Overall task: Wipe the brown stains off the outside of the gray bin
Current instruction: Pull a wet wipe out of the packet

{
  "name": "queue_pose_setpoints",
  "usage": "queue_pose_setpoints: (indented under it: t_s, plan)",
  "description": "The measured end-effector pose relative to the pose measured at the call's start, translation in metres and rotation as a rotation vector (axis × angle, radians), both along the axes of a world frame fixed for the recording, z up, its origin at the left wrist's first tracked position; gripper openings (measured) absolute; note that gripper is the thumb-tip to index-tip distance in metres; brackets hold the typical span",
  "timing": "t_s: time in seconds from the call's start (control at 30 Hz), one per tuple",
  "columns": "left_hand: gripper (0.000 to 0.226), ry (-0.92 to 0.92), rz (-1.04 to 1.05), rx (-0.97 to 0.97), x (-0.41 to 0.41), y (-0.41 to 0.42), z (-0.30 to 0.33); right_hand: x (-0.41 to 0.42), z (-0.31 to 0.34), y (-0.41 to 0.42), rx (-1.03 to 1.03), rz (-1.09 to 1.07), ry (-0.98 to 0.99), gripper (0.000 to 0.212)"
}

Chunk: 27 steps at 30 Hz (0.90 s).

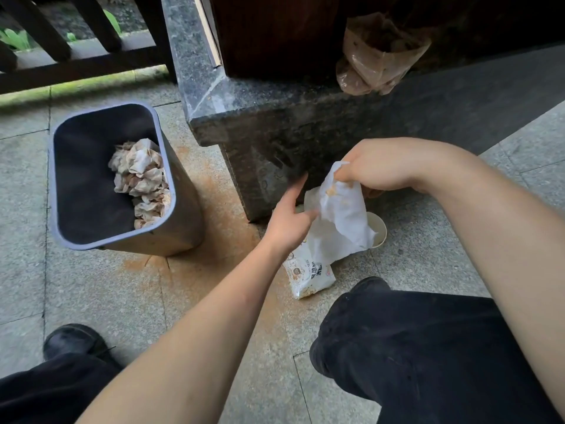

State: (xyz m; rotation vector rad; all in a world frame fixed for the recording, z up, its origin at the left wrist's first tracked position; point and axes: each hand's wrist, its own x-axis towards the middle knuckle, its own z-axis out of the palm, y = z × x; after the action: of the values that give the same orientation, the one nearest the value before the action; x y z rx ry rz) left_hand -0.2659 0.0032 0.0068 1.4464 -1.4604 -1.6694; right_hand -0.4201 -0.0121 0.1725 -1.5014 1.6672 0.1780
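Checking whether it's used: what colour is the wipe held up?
White with brown smudges, in the head view: wipe.

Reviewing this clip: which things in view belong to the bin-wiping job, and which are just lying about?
Job:
gray bin, outside to be wiped
white wipe, pinched by right hand
left hand, open, touching the wipe
wipes packet
crumpled stained wipes inside the bin

Lying about:
paper cup
plastic bag of brown stuff on the stone ledge

We find the bin (183, 215) on the paving at left, crumpled wipes (142, 182) inside it. Right of it, before the stone plinth (275, 123), the wipe pack (308, 276) lies beside a cup (379, 231).
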Motion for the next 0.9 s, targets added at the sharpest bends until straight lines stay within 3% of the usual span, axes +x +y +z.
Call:
queue_pose_setpoints:
  t_s: [0.13, 0.27, 0.37, 0.53, 0.63, 0.77, 0.9]
  plan:
    - [0.079, 0.026, -0.137, 0.113, 0.005, -0.013, 0.003, -0.001, 0.004, -0.001, -0.019, -0.011, 0.027, 0.029]
    - [0.037, 0.046, -0.116, 0.115, 0.003, -0.013, 0.006, 0.001, 0.002, -0.004, -0.041, -0.002, 0.069, 0.018]
    - [0.022, 0.144, -0.054, 0.121, 0.001, -0.007, 0.003, 0.001, 0.0, -0.005, -0.076, 0.0, 0.088, 0.017]
    - [0.031, 0.204, 0.088, 0.124, 0.004, -0.007, 0.005, -0.001, -0.002, -0.006, -0.091, -0.025, 0.061, 0.017]
    - [0.029, 0.121, 0.192, 0.061, 0.014, -0.008, 0.003, -0.005, -0.004, -0.007, -0.069, -0.014, 0.116, 0.017]
    - [0.004, -0.06, 0.174, -0.079, 0.026, -0.006, -0.002, -0.01, -0.008, -0.007, -0.078, -0.042, 0.18, 0.018]
    - [0.006, -0.122, 0.146, -0.119, 0.023, -0.004, -0.002, -0.01, -0.01, -0.008, -0.096, -0.061, 0.146, 0.021]
